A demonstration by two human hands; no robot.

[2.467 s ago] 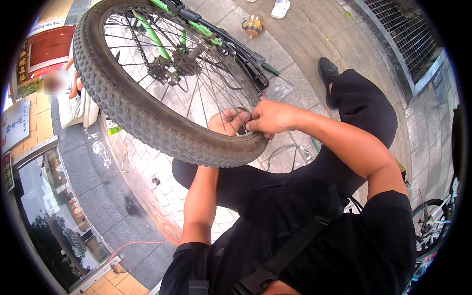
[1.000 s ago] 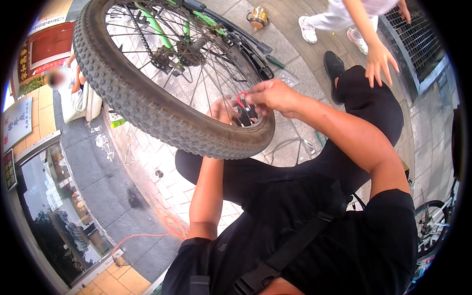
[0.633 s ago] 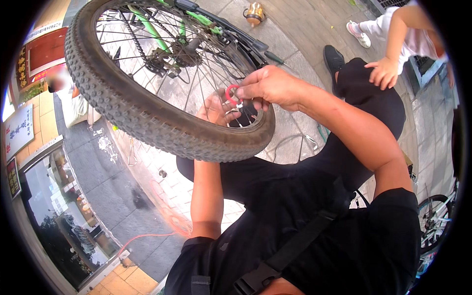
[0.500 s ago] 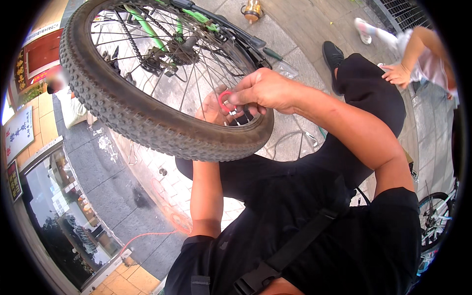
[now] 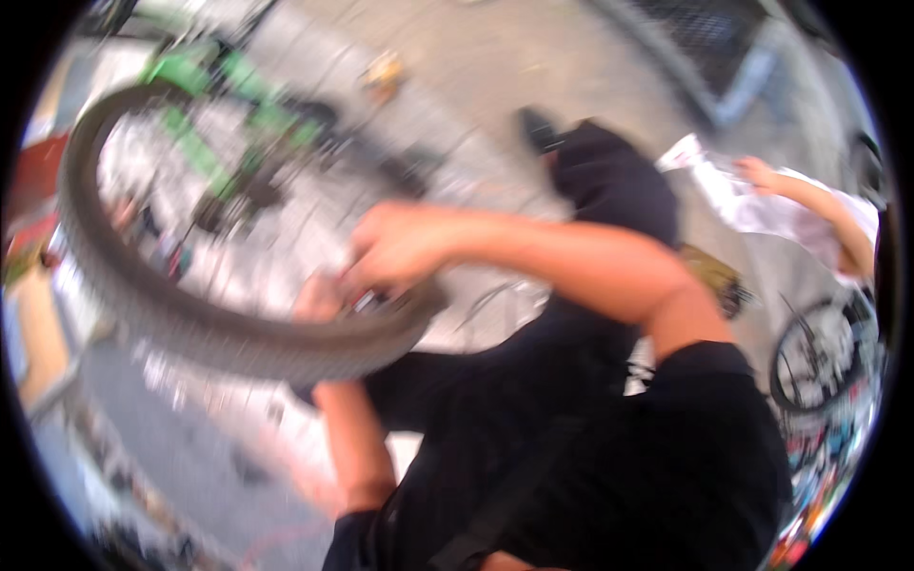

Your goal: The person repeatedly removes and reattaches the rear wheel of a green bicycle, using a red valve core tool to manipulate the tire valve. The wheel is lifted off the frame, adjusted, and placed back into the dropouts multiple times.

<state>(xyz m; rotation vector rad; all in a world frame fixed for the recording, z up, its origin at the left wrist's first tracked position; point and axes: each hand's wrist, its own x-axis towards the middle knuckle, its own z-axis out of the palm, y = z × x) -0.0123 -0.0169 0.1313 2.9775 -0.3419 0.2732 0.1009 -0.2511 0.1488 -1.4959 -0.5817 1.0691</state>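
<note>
Head-worn fisheye looks down; wheel (image 5: pixel 238 346) close below.

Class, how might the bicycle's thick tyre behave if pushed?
The tyre would probably turn rather than slide, being ring-shaped with the green frame reaching toward its middle. Its dark, rubbery look suggests a grippy surface, and its thickness suggests some weight.

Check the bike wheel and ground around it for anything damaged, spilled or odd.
Nothing clearly stands out. The tire shows no obvious tear, and the amber container sits on the pavement with no visible spill. Motion blur could hide small faults.
</note>
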